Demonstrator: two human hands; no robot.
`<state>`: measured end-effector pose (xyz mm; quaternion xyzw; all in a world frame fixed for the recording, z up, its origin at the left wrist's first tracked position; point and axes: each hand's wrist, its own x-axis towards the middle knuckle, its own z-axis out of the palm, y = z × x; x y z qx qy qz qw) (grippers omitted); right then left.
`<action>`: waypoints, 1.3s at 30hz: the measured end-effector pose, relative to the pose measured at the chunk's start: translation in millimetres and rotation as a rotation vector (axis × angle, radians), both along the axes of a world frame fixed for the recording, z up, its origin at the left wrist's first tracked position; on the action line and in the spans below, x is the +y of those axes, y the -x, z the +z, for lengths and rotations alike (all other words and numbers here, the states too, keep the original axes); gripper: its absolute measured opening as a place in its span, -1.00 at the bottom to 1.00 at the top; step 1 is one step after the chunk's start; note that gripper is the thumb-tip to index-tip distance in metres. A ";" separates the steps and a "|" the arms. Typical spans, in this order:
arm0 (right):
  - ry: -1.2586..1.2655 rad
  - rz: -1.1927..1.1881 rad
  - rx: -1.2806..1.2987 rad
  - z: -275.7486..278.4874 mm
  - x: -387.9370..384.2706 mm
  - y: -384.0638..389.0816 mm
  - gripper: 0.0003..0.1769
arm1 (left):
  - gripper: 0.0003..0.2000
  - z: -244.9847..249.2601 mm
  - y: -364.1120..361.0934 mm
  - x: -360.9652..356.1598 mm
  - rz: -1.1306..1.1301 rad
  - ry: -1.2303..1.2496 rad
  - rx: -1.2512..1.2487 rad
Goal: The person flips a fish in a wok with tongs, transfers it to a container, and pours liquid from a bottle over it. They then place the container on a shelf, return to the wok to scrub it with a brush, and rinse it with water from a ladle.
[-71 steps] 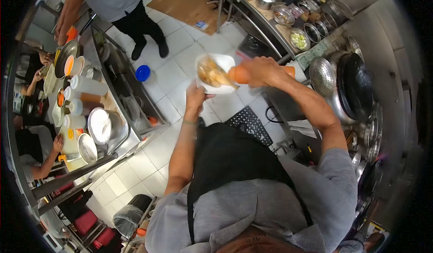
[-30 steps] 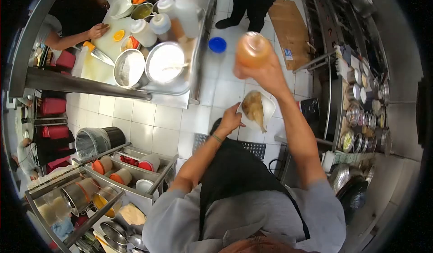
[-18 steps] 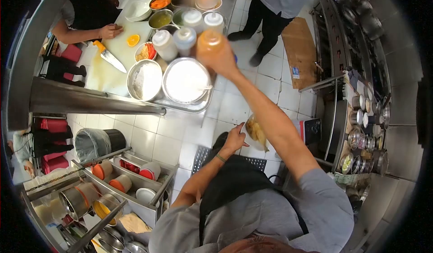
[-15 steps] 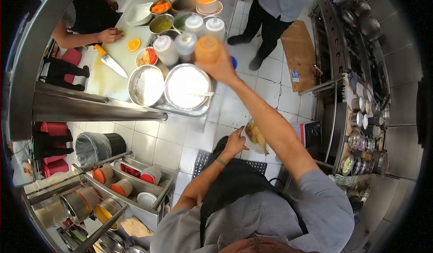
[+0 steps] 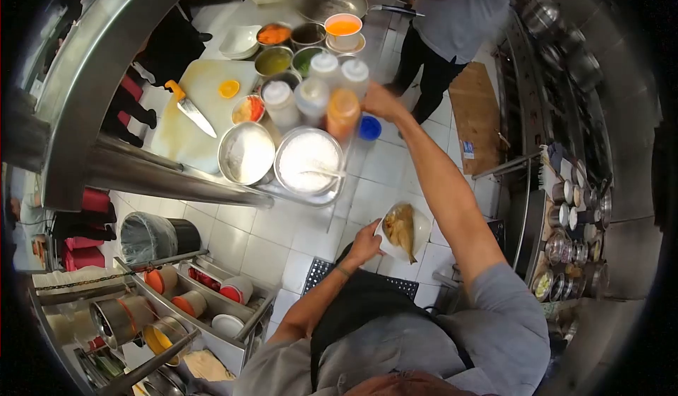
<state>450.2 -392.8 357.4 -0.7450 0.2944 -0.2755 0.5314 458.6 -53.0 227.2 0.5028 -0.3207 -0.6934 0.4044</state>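
My left hand (image 5: 366, 243) grips the edge of a white plate (image 5: 421, 230), which carries a golden-brown fish (image 5: 400, 228). My right arm stretches forward to the squeeze bottles. My right hand (image 5: 382, 102) is beside the orange squeeze bottle (image 5: 342, 114) and a white-capped bottle (image 5: 354, 75); its fingertips are hidden or blurred, so its grip cannot be made out. More white-capped bottles (image 5: 281, 104) stand to the left. In front of them are a bowl of white powder (image 5: 308, 157) with a spoon in it and another metal bowl (image 5: 246, 153).
A knife (image 5: 194, 111) and a cut orange (image 5: 229, 89) lie on the cutting board (image 5: 191, 142). A co-worker (image 5: 452, 22) stands beyond the counter near a pan (image 5: 330, 2). A steel post (image 5: 176, 181) crosses at left, above a bin (image 5: 159, 237).
My right hand has come off the orange bottle, which now stands among the others. The plate with the fish shows more fully. The other person's hand has left the cutting board.
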 end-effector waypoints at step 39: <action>0.048 -0.648 1.769 173.9 518.9 491.6 -0.58 | -0.60 76.6 301.7 49.4 -0.704 -0.037 0.159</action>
